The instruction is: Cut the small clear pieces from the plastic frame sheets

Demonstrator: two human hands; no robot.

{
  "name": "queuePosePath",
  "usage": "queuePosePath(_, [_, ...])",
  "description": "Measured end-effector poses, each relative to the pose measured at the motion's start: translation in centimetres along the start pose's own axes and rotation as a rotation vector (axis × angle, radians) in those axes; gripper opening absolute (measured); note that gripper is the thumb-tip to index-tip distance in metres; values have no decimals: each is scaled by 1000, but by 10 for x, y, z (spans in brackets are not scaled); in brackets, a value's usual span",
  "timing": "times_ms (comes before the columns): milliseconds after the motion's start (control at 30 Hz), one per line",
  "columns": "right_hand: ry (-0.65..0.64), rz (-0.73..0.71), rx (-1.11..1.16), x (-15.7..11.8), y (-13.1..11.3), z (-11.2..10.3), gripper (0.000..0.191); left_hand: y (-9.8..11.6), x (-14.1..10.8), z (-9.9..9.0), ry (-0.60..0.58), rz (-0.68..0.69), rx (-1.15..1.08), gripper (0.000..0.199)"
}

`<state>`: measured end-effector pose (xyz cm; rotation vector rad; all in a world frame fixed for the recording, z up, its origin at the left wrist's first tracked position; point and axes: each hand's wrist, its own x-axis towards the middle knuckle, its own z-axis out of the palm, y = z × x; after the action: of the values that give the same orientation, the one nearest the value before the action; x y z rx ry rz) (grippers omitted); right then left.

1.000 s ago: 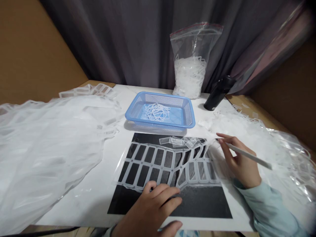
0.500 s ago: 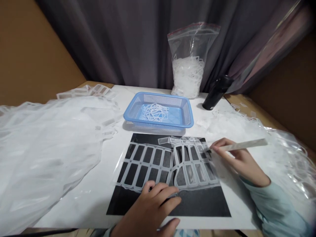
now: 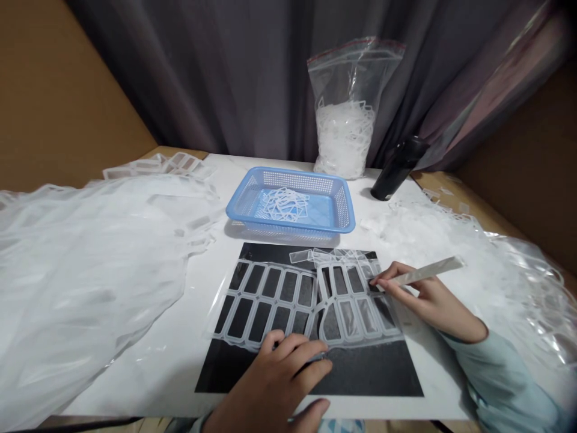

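Observation:
A translucent sheet of rectangular frames lies across a black mat on the white table. My left hand rests over the sheet's lower edge and the mat, fingers spread and holding nothing. Gripped like a pen in my right hand is a pale, flat-handled tool, its tip at the upper right part of the sheet and partly hidden by my fingers. Loose clear rectangular pieces overlap along the mat's top edge.
Behind the mat stands a blue basket with white frames inside. Farther back are a zip bag of white frames and a black bottle. Translucent sheets cover the left side; scraps are heaped on the right.
My right hand has moved a little left and down with the tool, bringing its tip farther over the sheet. My left hand stays in nearly the same place.

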<state>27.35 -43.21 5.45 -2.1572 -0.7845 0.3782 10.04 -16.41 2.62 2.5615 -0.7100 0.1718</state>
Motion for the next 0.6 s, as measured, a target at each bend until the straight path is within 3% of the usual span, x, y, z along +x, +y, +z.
queuePosePath(400, [-92,-132,-90,-2,-1,-2,19,1,2,-2,-44,-28,0,31])
queuePosePath(600, [-48,-189,-168,-1,1,1,17,4,4,-4,-26,-24,12,29])
